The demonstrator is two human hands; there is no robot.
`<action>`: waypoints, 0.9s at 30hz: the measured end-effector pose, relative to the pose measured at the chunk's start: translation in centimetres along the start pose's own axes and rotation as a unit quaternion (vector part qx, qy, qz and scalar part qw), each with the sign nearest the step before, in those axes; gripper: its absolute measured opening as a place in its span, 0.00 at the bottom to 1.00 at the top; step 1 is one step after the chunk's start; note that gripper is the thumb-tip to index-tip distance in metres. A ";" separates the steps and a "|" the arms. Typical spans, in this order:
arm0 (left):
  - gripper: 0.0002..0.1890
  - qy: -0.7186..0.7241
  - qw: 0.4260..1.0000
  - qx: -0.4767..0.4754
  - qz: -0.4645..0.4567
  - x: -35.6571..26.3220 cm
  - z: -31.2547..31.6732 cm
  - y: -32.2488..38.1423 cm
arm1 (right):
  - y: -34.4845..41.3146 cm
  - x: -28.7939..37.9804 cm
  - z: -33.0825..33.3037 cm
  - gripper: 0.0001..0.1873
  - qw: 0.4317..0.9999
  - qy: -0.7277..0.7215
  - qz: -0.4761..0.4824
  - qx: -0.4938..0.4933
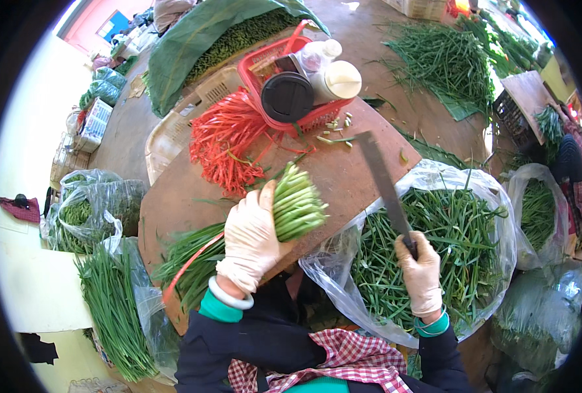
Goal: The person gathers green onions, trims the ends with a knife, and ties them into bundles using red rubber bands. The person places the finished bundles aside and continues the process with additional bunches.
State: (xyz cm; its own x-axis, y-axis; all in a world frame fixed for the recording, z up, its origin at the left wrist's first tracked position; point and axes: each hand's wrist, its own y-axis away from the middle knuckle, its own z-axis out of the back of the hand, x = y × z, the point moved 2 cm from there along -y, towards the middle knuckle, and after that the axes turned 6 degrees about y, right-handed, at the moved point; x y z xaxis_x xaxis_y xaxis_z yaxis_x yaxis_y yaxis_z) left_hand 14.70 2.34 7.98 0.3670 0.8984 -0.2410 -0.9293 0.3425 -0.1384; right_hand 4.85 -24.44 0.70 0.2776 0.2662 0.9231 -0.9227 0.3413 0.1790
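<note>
My left hand (251,231), in a pale glove, grips a bundle of long green leafy stalks (298,201) over the wooden board. The bundle's pale cut ends point up and right, and its leaves spread to the lower left, with a red tie strip (193,267) across them. My gloved right hand (421,275) holds a long knife (384,182) by its dark handle, blade pointing up and left. The blade crosses the right part of the board (340,172). Red plastic strips (227,142) lie in a heap behind the bundle. Short stalk trimmings (337,125) lie beyond it.
A red basket (291,125) with a black-lidded container and bottles stands at the board's back. An open plastic bag (504,231) of green leaves is at right. More greens (114,314) lie at lower left. A person (573,162) is at the far right edge.
</note>
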 end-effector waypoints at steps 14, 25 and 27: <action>0.63 -0.155 0.980 0.125 0.019 -6.0 -4.3 -3.5 | 2.5 2.4 1.8 0.12 1.000 0.016 -0.009 0.021; 0.47 -0.223 0.963 0.146 0.037 -3.3 -5.3 -5.5 | 3.0 4.5 0.1 0.12 0.990 0.087 0.065 0.089; 0.46 -0.233 0.966 0.108 0.011 -3.3 -5.5 -5.3 | 2.8 4.8 -0.3 0.13 0.985 0.103 0.113 0.080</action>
State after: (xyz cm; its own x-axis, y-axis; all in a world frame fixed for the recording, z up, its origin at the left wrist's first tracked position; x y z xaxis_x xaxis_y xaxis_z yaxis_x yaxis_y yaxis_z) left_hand 18.65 -3.97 4.22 0.3354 0.9149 0.2248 -0.9421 0.3262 0.0781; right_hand 3.63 -21.96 5.53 0.0929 0.5013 0.8603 -0.9930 0.1094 0.0434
